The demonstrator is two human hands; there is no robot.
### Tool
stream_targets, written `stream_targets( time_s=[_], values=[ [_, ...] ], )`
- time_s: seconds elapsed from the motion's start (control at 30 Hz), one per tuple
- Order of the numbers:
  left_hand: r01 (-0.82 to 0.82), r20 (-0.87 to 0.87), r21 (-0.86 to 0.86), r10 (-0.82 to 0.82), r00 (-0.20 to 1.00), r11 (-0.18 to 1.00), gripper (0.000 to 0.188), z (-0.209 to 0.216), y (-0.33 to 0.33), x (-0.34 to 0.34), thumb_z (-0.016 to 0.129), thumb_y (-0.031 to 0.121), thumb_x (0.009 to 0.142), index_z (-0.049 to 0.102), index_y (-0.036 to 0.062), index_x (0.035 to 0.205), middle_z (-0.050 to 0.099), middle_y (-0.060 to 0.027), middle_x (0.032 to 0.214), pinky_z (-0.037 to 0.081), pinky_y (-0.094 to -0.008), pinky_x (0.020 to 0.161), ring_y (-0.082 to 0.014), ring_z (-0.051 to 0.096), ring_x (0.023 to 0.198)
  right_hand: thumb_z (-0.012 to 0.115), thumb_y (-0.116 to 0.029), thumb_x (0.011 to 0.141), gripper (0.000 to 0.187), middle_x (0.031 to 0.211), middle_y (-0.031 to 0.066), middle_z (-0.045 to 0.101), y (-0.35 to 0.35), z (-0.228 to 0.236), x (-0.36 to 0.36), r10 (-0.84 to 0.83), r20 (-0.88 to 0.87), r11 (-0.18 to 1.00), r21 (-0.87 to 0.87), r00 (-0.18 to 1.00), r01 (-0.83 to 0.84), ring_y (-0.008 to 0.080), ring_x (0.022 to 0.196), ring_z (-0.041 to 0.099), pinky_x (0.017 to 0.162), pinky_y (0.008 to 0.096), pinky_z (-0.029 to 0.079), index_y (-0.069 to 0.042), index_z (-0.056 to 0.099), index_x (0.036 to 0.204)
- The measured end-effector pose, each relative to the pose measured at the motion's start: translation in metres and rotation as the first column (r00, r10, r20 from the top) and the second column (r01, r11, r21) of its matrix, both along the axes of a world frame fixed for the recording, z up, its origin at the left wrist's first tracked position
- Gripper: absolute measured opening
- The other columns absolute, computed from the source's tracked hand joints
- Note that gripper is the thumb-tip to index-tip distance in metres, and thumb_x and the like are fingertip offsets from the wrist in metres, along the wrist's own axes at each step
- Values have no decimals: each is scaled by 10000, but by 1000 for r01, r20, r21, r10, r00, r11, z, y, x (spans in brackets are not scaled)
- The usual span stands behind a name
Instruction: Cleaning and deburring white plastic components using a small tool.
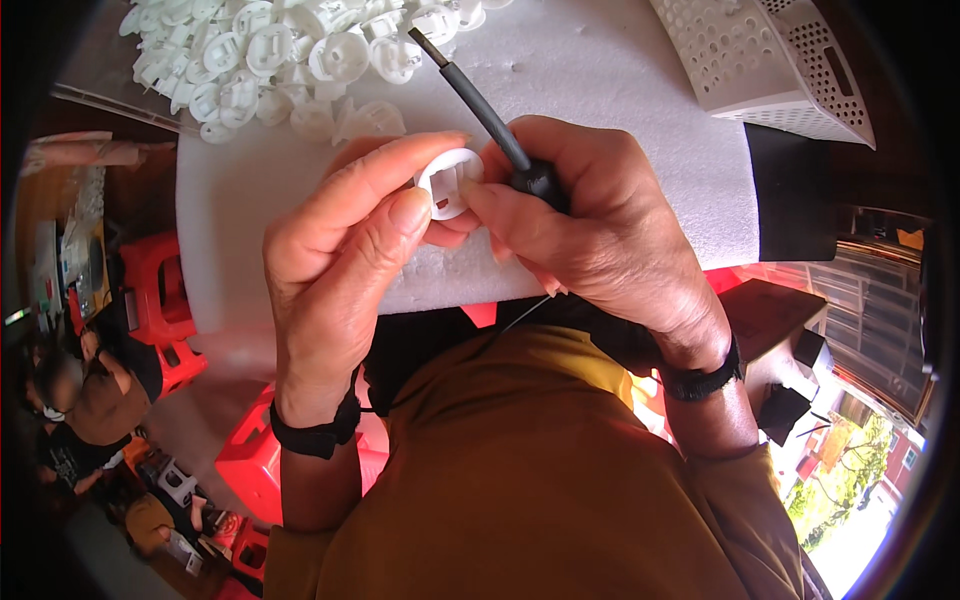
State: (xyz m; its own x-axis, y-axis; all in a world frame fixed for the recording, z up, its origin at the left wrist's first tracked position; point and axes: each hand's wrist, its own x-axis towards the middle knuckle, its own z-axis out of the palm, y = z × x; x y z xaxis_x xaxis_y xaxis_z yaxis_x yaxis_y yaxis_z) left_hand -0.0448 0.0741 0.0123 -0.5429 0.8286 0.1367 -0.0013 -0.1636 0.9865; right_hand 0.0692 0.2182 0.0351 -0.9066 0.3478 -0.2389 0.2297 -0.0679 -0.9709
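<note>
A small round white plastic part (pixel 446 186) with a raised rim and a rectangular recess is pinched between the thumb and fingers of my left hand (pixel 345 235). My right hand (pixel 590 215) has its thumb tip against the part's right side. Gripped in that same hand is a flat-tipped screwdriver (pixel 485 115) with a black handle and a dark sleeved shaft, its blade pointing up and left, away from the part. Most of the handle is hidden by the hand. Both hands hover over the near side of a white foam-covered table (pixel 640 110).
A heap of similar white plastic parts (pixel 270 60) covers the table's far left. A white perforated basket (pixel 760 70) stands at the far right. Red stools (pixel 155 290) are at the left, where other people (pixel 100 390) sit. A brown box (pixel 770 320) is on my right.
</note>
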Motion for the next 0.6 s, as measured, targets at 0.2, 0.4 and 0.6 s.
stream_targets(
  time_s=[0.2, 0.4, 0.6],
  values=[
    [-78, 105, -21, 80, 991, 997, 274, -6, 4, 1, 539, 100, 949, 604, -51, 1167, 630, -111, 1019, 540, -275, 761, -180, 648, 856, 610, -148, 901, 162, 669, 0, 505, 6, 0, 20, 38, -46, 964, 265, 998, -25, 83, 577, 473, 517, 242, 380, -3, 589, 969],
    [-108, 106, -21, 110, 988, 994, 264, -12, 6, -1, 530, 83, 953, 604, -60, 1162, 645, -111, 1012, 531, -278, 768, -174, 648, 848, 545, -90, 924, 138, 717, 77, 561, 6, 1, 43, 157, 78, 896, 408, 985, -175, 158, 622, 530, 578, 295, 427, 16, 576, 1007],
    [-108, 91, 2, 108, 990, 994, 261, -16, 8, -2, 528, 79, 954, 607, -61, 1160, 644, -105, 1023, 527, -275, 780, -168, 642, 875, 557, -78, 913, 134, 711, 117, 568, 6, -7, 43, 142, 11, 811, 572, 990, -123, 238, 606, 549, 580, 324, 441, 28, 580, 991]
  ],
)
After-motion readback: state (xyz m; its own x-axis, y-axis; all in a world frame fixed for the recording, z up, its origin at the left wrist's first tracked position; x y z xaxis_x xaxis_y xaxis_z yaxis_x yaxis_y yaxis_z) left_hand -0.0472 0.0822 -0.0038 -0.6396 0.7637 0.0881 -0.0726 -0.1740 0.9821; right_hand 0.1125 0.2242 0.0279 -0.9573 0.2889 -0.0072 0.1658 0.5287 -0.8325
